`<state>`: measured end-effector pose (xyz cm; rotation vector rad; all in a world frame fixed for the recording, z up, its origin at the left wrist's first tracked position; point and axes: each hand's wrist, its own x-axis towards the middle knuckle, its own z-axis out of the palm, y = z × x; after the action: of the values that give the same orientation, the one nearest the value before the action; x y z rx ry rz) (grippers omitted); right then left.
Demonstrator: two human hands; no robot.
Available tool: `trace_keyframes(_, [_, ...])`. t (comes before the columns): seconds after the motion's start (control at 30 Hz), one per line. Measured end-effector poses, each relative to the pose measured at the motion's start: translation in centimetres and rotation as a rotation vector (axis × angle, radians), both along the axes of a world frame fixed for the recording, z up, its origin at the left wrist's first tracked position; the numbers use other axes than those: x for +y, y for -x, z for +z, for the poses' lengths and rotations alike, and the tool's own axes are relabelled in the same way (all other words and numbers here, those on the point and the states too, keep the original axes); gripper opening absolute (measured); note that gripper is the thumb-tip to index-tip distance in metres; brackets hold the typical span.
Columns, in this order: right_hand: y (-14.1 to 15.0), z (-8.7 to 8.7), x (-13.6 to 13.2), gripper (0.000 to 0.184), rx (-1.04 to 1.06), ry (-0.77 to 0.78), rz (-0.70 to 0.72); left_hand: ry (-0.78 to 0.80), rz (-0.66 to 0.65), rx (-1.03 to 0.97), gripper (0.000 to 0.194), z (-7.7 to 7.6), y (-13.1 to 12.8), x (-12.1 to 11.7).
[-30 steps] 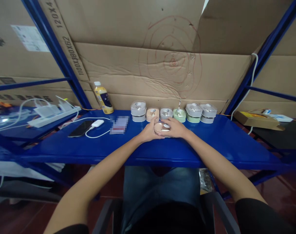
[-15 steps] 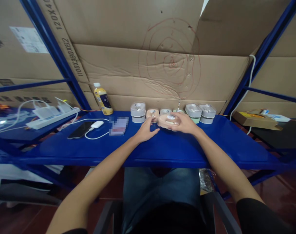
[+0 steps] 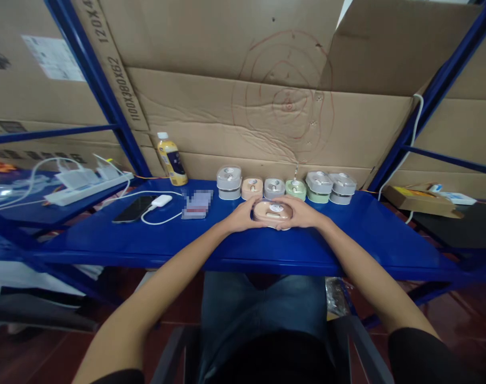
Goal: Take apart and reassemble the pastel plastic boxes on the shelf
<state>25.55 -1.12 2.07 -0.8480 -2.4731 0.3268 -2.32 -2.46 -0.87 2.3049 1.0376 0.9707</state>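
A small peach-coloured lidded container [image 3: 272, 212] sits just above the blue shelf [image 3: 267, 242], in front of me. My left hand [image 3: 240, 217] grips its left side and my right hand [image 3: 301, 213] grips its right side, fingers curled round it. Behind it, against the cardboard, stands a row of similar small containers: a grey stacked one [image 3: 228, 182], a peach one [image 3: 252, 187], a grey one [image 3: 274, 187], a green one [image 3: 294, 188], then two more stacked ones [image 3: 330, 186].
A yellow drink bottle [image 3: 170, 159] stands at the back left. A black phone [image 3: 133, 208] with a white charger and cable [image 3: 160, 201] lies on the left, beside a power strip [image 3: 85, 186]. Blue rack posts frame both sides. A flat cardboard box [image 3: 416, 197] lies at the right.
The peach container, lifted to the right by my right hand half a second ago, has come back down to the centre, and my left hand has taken hold of it again.
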Motion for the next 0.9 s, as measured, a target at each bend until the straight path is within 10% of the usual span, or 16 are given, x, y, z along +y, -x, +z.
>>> trace_keyframes(0.6, [-0.6,1.1,-0.8,0.097,-0.113,-0.029,-0.090,-0.023,-0.006,-0.105,0.093,-0.3,0.5,0.6])
trace_keyframes(0.9, [0.5,4.6,2.2,0.077,0.002,-0.244,-0.930,-0.273,0.213,-0.072,0.053,0.1,-0.3,0.5])
